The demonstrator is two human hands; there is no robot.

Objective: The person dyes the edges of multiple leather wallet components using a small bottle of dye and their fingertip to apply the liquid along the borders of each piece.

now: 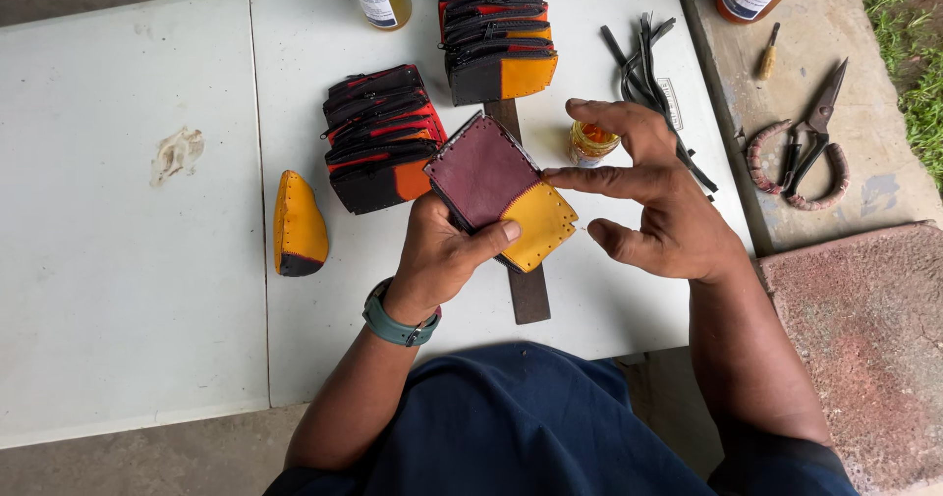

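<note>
My left hand grips a small square leather pouch, maroon on its upper half and yellow at the lower right corner, with my thumb pressed on its front. My right hand is beside it, fingers spread, the index fingertip touching the pouch's right edge where maroon meets yellow. A green watch is on my left wrist. A dark leather strip lies on the white table under the pouch.
Two stacks of finished black, red and orange pouches stand behind. A yellow pouch lies at left. A small glue jar, black strips, bottles at the table's back, and scissors on the concrete ledge at right.
</note>
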